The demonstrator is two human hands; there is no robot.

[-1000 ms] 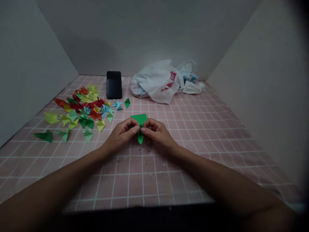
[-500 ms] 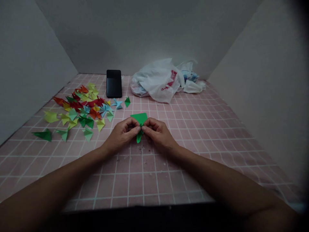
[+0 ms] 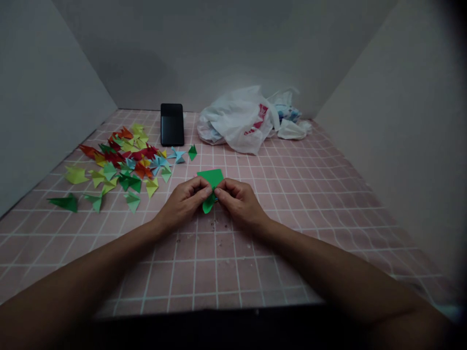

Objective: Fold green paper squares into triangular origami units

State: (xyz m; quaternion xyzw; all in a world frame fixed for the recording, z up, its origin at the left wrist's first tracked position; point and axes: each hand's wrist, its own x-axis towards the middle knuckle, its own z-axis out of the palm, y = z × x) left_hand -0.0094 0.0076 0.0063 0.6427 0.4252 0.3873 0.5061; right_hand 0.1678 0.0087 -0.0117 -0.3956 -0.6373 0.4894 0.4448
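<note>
My left hand [image 3: 184, 202] and my right hand [image 3: 239, 203] meet at the middle of the pink grid mat [image 3: 233, 272]. Between their fingertips they pinch a piece of folded green origami paper [image 3: 212, 178]. Its flat upper part stands out behind my fingers, and a narrower tip [image 3: 207, 205] shows below them. The middle of the fold is hidden by my thumbs. Left of my hands lies a heap of folded paper pieces [image 3: 124, 167] in red, yellow, green and blue.
A black phone [image 3: 172, 125] stands at the back of the mat. To its right lies a crumpled white plastic bag [image 3: 233, 119] with red print, beside other crumpled items. Grey walls [image 3: 62, 87] rise on the left, back and right. Small paper crumbs dot the mat below my hands.
My fingers have shifted their pinch on the green paper, and its lower tip now leans left. The view has tilted slightly, so the scene sits a little higher.
</note>
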